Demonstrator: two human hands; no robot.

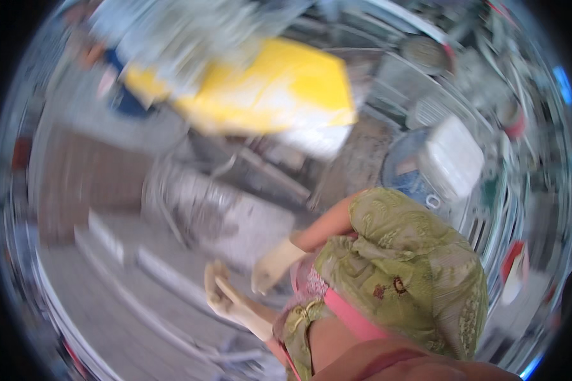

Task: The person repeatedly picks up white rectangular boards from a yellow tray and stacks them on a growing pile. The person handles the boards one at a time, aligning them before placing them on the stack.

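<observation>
My left hand [227, 297], in a cream glove, is held out in front of my body. Its thumb and fingers look apart, and nothing shows in it. Close by on its right is my right hand [272, 267], gloved alike and hanging beside the green patterned cloth [413, 254] that I wear. Motion smears its fingers, and I see no object in it. Beyond both hands lies a pale, stained slab or board [235, 222], which neither hand visibly touches. Farther off is a large yellow and white sack or sheet [273, 82], partly covered by blurred whitish plastic [178, 44].
A blue tub [403, 165] with a white box-like container [454, 155] stands to the right. Pale ledges [165, 273] run along the grey floor at lower left. A brown mat-like patch [89, 178] lies at left. Blurred clutter and a round pan-like vessel [426, 54] fill the upper right.
</observation>
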